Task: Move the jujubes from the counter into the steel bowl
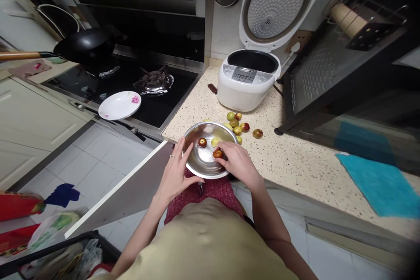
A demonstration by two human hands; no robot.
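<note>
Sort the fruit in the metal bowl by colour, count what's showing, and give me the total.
Reddish-brown fruits: 2
Yellow-green fruit: 1
Total: 3 visible in the metal bowl; the right hand reaches in over one side and could hide more.

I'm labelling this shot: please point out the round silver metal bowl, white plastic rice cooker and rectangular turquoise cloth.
Round silver metal bowl (pixel 203 156), head view: bare inner bottom.
White plastic rice cooker (pixel 242 92), head view: body's front.
Rectangular turquoise cloth (pixel 379 184), head view: middle.
</note>
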